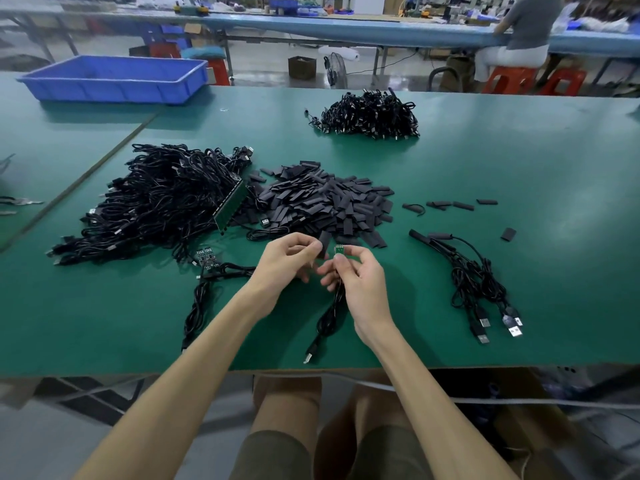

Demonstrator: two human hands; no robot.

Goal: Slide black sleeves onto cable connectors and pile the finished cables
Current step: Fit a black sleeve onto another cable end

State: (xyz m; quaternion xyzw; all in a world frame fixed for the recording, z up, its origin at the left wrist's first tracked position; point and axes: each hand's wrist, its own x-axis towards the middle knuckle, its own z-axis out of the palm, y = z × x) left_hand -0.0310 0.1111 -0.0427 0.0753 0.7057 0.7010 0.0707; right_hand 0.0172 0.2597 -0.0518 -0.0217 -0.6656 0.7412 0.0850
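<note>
Sleeving step in hand: above the worktop (519, 271), the left hand (289, 263) pinches a black sleeve (324, 244) just beside the cable connector (338, 250) pinched by the right hand (358, 284); the next move likely calls for aligning the sleeve mouth and sliding it on.

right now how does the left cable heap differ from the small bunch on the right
The left heap is large and tangled; the right bunch is a few cables lying roughly parallel. A green board leans against the left heap, none against the right bunch. Both are black cables.
</note>
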